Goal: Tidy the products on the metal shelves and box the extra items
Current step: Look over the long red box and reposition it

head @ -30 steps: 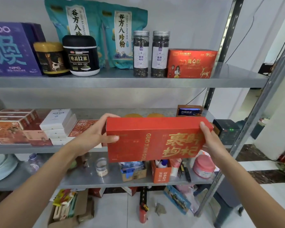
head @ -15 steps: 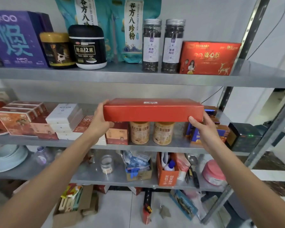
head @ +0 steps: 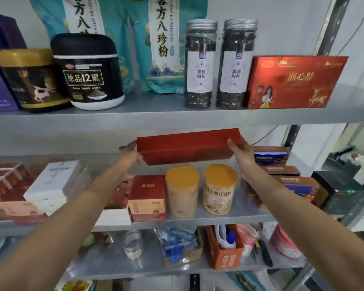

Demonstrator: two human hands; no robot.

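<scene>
Left hand (head: 131, 156) and right hand (head: 242, 159) grip the long red box (head: 187, 148) by its ends, just above the orange-lidded canisters (head: 182, 191); risk: a low pass topples them.

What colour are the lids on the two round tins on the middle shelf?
Orange, both lids, seen best in the head view.
</scene>
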